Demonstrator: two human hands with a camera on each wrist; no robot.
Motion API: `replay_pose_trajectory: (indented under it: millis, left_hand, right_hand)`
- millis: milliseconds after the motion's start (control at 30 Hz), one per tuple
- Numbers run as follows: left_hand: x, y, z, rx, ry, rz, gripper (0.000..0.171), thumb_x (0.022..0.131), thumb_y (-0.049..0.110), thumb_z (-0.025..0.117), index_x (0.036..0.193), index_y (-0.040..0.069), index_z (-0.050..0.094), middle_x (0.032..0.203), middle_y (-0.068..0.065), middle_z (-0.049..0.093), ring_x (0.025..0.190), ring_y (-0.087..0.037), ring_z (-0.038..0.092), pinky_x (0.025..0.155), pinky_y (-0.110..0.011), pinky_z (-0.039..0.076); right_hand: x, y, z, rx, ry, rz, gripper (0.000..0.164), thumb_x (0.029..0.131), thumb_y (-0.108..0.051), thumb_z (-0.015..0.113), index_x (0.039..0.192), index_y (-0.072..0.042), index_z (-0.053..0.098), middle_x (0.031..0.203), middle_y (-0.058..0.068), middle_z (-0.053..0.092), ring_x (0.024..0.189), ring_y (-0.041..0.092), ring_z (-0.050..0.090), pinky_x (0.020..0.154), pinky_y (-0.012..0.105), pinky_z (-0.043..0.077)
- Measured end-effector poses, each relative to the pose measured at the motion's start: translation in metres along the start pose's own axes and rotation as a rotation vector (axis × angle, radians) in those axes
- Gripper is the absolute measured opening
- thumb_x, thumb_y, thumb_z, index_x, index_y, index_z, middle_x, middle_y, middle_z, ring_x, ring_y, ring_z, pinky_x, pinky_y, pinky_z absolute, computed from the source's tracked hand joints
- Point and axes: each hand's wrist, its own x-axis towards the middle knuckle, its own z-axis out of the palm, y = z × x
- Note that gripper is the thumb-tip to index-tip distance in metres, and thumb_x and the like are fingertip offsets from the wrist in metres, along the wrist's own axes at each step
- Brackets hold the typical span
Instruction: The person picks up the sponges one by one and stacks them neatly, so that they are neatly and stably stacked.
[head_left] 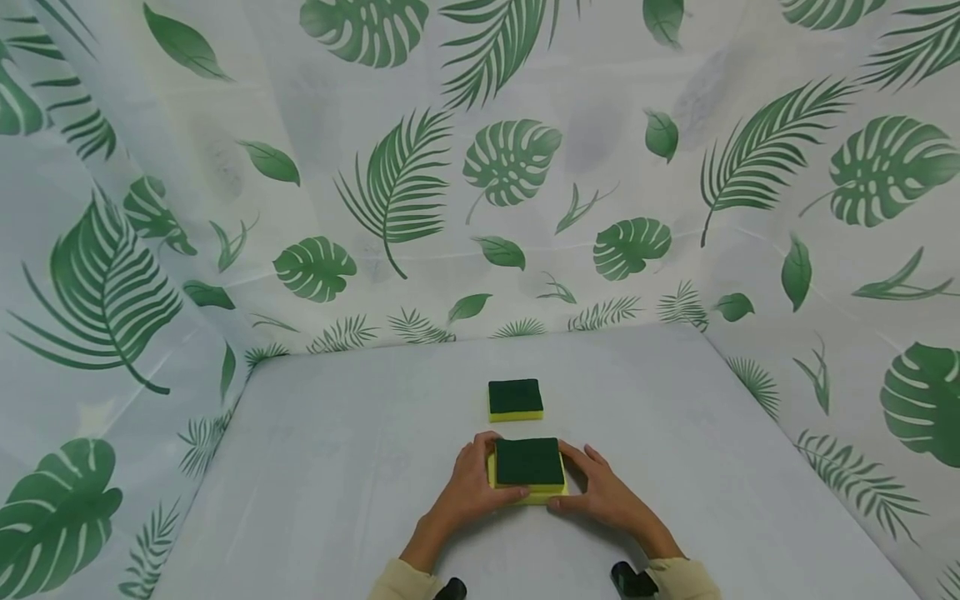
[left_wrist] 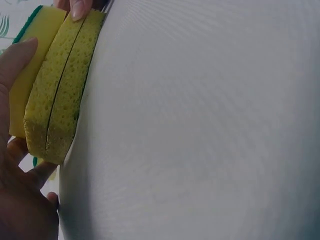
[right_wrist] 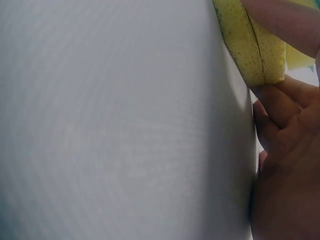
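Observation:
In the head view, a stack of yellow sponges lies on the table between my hands. The top sponge [head_left: 529, 461] has a dark green scouring face turned up. Two porous lower sponges [left_wrist: 60, 85] show beneath it in the left wrist view, pressed flat together. My left hand [head_left: 468, 485] grips the stack's left side, thumb across the front of the top sponge and fingers around the left end. My right hand [head_left: 607, 497] holds the right side, its thumb against the front of the lower sponges [right_wrist: 250, 50] and fingers at their end.
Another yellow sponge [head_left: 515, 397] with a green top lies just beyond the stack. The white table [head_left: 337, 467] reaches back to a leaf-patterned curtain [head_left: 420, 275], which also rises along both sides. Black wrist devices [head_left: 633, 579] sit near the cuffs.

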Motion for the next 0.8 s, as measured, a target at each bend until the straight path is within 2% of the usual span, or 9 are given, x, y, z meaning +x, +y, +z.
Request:
replay_pose_trajectory:
  millis: [267, 700, 800]
  left_hand:
    - [-0.0010, -0.0017, 0.0010, 0.002, 0.003, 0.003, 0.088, 0.084, 0.051, 0.089, 0.146, 0.012, 0.040, 0.142, -0.013, 0.062, 0.135, -0.034, 0.046, 0.115, -0.063, 0.035]
    - [-0.0007, -0.0049, 0.0016, 0.000, -0.003, -0.015, 0.088, 0.085, 0.052, 0.088, 0.148, 0.015, 0.039, 0.144, -0.010, 0.061, 0.133, -0.031, 0.045, 0.113, -0.061, 0.037]
    - [-0.0012, -0.0041, 0.0021, -0.016, -0.005, -0.014, 0.088, 0.085, 0.051, 0.088, 0.148, 0.013, 0.039, 0.144, -0.012, 0.061, 0.137, -0.033, 0.044, 0.118, -0.063, 0.031]
  right_hand:
    - [0.0034, 0.0024, 0.0013, -0.005, 0.001, 0.000, 0.107, 0.081, -0.050, 0.091, 0.165, -0.006, 0.041, 0.166, 0.021, 0.043, 0.155, 0.060, 0.017, 0.114, 0.081, 0.023]
    - [0.0023, 0.0021, 0.0007, -0.007, -0.003, -0.010, 0.107, 0.081, -0.048, 0.091, 0.165, -0.005, 0.041, 0.166, 0.020, 0.043, 0.155, 0.059, 0.017, 0.114, 0.081, 0.023]
    - [0.0029, 0.0025, 0.0014, -0.013, -0.002, -0.008, 0.107, 0.081, -0.049, 0.091, 0.164, -0.005, 0.041, 0.165, 0.020, 0.043, 0.154, 0.060, 0.017, 0.114, 0.081, 0.024]
